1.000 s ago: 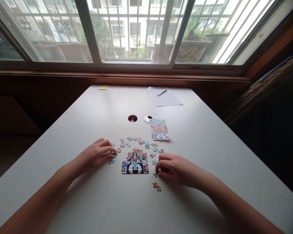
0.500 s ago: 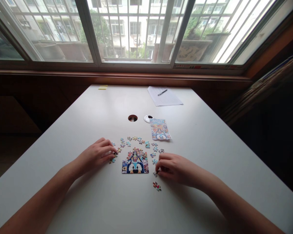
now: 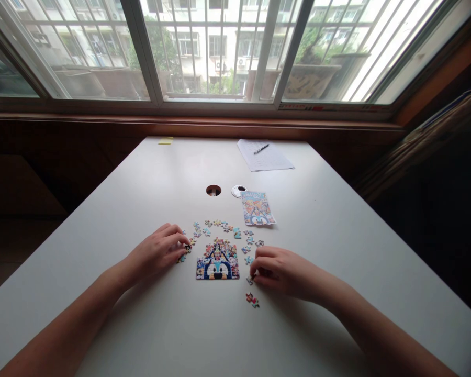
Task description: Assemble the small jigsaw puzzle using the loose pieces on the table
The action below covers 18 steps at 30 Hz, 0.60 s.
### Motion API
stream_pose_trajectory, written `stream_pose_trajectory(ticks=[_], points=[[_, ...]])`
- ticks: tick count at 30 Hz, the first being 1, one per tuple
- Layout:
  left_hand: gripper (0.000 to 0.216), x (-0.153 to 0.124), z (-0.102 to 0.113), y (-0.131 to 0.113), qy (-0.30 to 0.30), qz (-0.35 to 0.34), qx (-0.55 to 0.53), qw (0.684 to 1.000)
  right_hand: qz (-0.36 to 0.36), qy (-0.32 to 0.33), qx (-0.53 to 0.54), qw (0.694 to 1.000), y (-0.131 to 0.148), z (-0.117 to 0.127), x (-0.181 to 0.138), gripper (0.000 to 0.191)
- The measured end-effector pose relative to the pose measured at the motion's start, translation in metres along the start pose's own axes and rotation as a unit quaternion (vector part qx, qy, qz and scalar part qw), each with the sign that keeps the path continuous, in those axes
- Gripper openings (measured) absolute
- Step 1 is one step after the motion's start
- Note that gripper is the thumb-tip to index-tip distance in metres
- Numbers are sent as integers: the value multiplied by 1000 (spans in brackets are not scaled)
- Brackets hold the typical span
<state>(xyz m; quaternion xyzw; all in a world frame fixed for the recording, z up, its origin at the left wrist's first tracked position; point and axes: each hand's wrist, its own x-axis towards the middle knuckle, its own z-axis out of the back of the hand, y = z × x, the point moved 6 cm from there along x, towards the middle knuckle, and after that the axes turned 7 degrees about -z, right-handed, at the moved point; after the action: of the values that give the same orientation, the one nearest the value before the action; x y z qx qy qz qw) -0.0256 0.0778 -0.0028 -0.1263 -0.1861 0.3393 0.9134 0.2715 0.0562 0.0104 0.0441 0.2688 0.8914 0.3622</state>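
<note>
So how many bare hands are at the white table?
2: the bare left hand left of the colourful, partly assembled jigsaw puzzle, the bare right hand right of it.

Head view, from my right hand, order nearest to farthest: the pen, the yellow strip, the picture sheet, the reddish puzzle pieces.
1. Reddish puzzle pieces, on your side.
2. Picture sheet, beyond your right hand.
3. Pen, on the paper farther back.
4. Yellow strip, back left.

One partly joined puzzle is flanked by two hands. Around it, over a dozen loose pieces are scattered; beyond it, one picture card, one pen and one hole are seen.
</note>
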Motion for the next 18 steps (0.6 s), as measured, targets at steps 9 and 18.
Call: stream_pose_trajectory(ticks=[9, 18], points=[[15, 3, -9, -10, -7, -22, 26, 999, 3, 2, 1, 1000, 0, 0, 0, 12], [14, 10, -11, -21, -25, -35, 44, 998, -2, 1, -2, 1000, -1, 0, 0, 12]])
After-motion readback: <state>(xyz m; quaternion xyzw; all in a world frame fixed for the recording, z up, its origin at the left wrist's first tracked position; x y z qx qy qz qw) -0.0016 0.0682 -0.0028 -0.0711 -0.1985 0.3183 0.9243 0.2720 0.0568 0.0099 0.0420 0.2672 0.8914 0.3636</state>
